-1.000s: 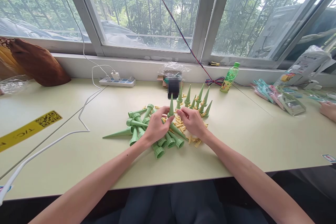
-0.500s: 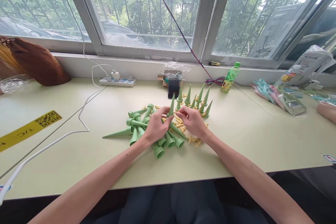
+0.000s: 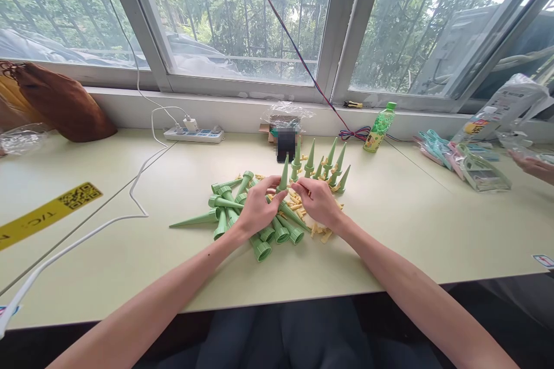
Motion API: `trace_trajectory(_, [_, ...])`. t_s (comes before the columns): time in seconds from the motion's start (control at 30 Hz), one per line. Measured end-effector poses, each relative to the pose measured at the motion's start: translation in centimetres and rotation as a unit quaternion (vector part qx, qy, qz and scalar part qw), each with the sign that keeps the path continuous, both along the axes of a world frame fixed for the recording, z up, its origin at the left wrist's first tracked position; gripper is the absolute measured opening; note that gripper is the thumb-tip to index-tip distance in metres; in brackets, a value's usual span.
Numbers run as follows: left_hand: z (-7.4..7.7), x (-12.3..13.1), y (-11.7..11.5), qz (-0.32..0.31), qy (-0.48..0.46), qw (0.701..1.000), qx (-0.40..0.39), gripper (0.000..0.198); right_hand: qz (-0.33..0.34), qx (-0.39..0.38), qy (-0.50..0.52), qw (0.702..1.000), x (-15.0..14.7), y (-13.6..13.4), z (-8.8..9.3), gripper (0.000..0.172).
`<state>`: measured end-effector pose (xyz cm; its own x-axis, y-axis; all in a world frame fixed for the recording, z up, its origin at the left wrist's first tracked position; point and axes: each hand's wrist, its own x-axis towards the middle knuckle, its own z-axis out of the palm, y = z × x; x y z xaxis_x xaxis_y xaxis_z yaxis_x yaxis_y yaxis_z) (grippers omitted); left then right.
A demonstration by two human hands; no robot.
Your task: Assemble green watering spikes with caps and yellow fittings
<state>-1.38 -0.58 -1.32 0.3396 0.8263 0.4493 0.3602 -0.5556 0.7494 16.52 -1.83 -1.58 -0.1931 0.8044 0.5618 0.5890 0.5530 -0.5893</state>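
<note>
My left hand point(image 3: 258, 206) is closed round a green plant watering spike point(image 3: 284, 176), held upright with its point up. Close beside it, my right hand point(image 3: 319, 202) is pinched at the spike's side; a small yellow valve seems to be between its fingertips, mostly hidden. Under and left of my left hand lies a heap of green watering spikes point(image 3: 261, 249), several with hollow ends facing me. Loose yellow valves point(image 3: 322, 234) are piled below my right hand. Behind it several green spikes point(image 3: 330, 157) stand point up with yellow valves on them.
A phone-like dark device point(image 3: 285, 145) stands behind the spikes, by a power strip point(image 3: 194, 135). To the right are a green bottle point(image 3: 381, 128) and bagged pastel items point(image 3: 480, 167). Another person's hand point(image 3: 534, 166) is at the right edge. A white cable point(image 3: 136, 196) crosses the left.
My right hand has shifted very slightly; my left hand keeps holding the spike in place. At the far right, the other person's hand has moved up and the bagged items have shifted a little.
</note>
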Motion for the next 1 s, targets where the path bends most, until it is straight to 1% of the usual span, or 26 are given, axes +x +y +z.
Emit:
trace_trajectory(0.13, [0.04, -0.06, -0.01, -0.017, -0.013, 1.0, 0.005, 0.028, -0.003, 0.011, -0.008, 1.0, -0.02, 0.04, -0.06, 0.039])
trace_trajectory(0.4, [-0.39, -0.13, 0.19, -0.06, -0.066, 0.996, -0.032, 0.031, 0.005, 0.043, -0.022, 0.999, -0.23, -0.17, -0.16, 0.041])
trace_trajectory(0.53, [-0.48, -0.14, 0.37, -0.082, -0.09, 0.992, -0.036, 0.03, 0.007, 0.052, -0.03, 0.998, -0.24, -0.17, -0.27, 0.04])
trace_trajectory(0.73, [-0.53, -0.19, 0.4, -0.085, -0.102, 0.991, -0.032, 0.031, 0.008, 0.065, -0.03, 0.997, -0.26, -0.17, -0.26, 0.041])
trace_trajectory(0.9, [-0.33, -0.08, 0.2, -0.081, -0.109, 0.989, -0.066, 0.036, -0.001, 0.045, -0.009, 0.999, -0.42, -0.37, 0.01, 0.04])
trace_trajectory(1.0, [-0.12, -0.01, 0.11, -0.095, -0.117, 0.984, -0.1, 0.038, 0.002, 0.02, 0.022, 1.0, -0.51, -0.6, 0.25, 0.03])
